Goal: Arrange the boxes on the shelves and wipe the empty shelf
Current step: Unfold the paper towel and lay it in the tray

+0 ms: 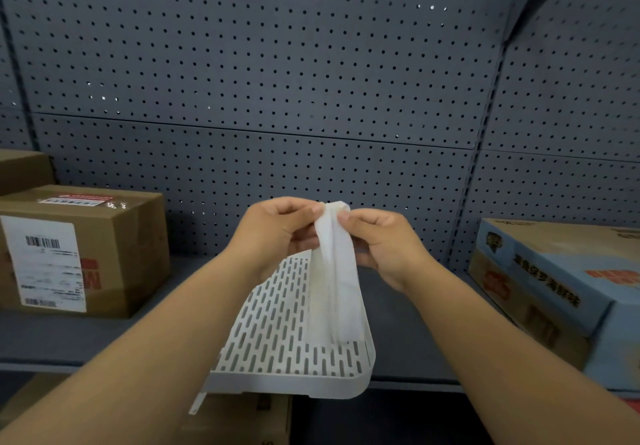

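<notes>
A white wipe (334,278) hangs folded from between both hands, above the grey shelf (408,347). My left hand (277,233) pinches its top edge from the left, and my right hand (384,244) pinches it from the right. Under the wipe a white slotted plastic tray (277,334) lies on the shelf, its front sticking out over the shelf edge. A brown cardboard box with a barcode label (83,250) stands on the shelf at the left. A stack of blue and brown boxes (561,285) sits at the right.
A grey pegboard wall (277,81) backs the shelf. Another brown box (20,167) stands behind the left box. More cardboard boxes (242,420) show on the lower level below the shelf edge.
</notes>
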{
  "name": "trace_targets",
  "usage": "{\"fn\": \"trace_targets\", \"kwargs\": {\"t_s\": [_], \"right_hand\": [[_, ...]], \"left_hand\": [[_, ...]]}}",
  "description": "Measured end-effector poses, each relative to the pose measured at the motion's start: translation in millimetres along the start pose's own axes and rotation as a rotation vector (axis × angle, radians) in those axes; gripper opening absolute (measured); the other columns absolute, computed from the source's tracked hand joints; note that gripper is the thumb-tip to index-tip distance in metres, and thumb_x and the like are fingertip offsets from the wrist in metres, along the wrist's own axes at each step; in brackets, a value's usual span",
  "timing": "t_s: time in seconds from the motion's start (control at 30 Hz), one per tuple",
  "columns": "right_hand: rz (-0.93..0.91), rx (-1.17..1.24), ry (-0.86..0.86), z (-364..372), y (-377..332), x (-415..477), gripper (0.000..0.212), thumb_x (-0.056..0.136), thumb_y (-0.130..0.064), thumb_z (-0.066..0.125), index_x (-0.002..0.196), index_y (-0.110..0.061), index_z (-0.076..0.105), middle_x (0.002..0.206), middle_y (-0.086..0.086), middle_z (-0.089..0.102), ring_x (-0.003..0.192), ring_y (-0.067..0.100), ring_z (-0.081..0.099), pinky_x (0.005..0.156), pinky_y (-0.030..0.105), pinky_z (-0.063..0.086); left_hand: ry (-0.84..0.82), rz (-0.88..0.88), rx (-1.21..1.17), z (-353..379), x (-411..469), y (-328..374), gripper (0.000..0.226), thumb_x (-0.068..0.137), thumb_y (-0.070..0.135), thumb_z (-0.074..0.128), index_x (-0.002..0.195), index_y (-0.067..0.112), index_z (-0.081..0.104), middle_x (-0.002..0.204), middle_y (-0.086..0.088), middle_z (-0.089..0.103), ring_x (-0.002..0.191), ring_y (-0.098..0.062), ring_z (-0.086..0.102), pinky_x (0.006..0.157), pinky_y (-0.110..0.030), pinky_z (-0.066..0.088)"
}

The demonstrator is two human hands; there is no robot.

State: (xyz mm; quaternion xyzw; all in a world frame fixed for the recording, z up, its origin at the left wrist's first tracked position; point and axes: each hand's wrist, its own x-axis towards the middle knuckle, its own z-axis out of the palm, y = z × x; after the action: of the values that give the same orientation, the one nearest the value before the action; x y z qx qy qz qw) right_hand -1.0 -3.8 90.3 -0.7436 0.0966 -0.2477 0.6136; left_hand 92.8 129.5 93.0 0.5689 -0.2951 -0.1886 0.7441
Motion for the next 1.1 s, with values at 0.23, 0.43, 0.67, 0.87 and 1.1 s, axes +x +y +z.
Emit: {"fn": "trace_targets", "kwargs": {"t_s": [0.23,0.43,0.67,0.87,1.1], "right_hand": [[0.082,-0.075,0.21,-7,-2,6,0.044,0.09,-0.035,0.054,0.093,0.008,0.052,0.085,0.01,0.05,0.077,0.027,0.043,0.071,0.042,0.04],[0.049,-0.12,0.314,-16,-3,12,0.026,0.097,-0.024,0.051,0.09,-0.004,0.066,0.083,0.009,0.067,0.071,0.025,0.06,0.068,0.036,0.055],[0.043,-0.268,0.559,-9,13,27,0.038,0.093,-0.021,0.059,0.129,-0.01,0.05,0.119,0.008,0.06,0.097,0.022,0.057,0.081,0.034,0.045],[-0.097,-0.458,0.246,32,4,7,0.039,0.085,-0.015,0.068,0.12,-0.023,0.053,0.131,-0.003,0.049,0.114,0.009,0.046,0.09,0.027,0.038],[-0.11,-0.095,-0.234,54,-5,-11,0.049,0.073,-0.007,0.069,0.12,-0.014,0.057,0.117,0.008,0.066,0.108,0.025,0.063,0.088,0.04,0.055]], "left_hand": [[0.08,0.024,0.064,-33,7,8,0.014,0.092,0.005,0.055,0.092,0.01,0.068,0.082,-0.007,0.068,0.069,-0.019,0.066,0.058,-0.022,0.055],[0.071,0.013,0.153,-61,9,14,0.016,0.089,0.002,0.058,0.095,0.011,0.069,0.095,-0.014,0.069,0.077,-0.026,0.069,0.069,-0.032,0.058],[0.053,0.041,0.056,-74,10,28,0.018,0.089,-0.001,0.056,0.092,0.012,0.068,0.093,-0.009,0.069,0.078,-0.021,0.069,0.065,-0.029,0.058],[-0.007,0.05,-0.037,-64,13,39,0.019,0.091,-0.005,0.051,0.09,0.004,0.068,0.094,-0.015,0.066,0.081,-0.023,0.068,0.067,-0.029,0.06],[0.12,0.058,-0.025,-66,18,44,0.016,0.089,-0.006,0.054,0.09,0.002,0.067,0.103,-0.022,0.062,0.086,-0.027,0.067,0.074,-0.029,0.06]]}}
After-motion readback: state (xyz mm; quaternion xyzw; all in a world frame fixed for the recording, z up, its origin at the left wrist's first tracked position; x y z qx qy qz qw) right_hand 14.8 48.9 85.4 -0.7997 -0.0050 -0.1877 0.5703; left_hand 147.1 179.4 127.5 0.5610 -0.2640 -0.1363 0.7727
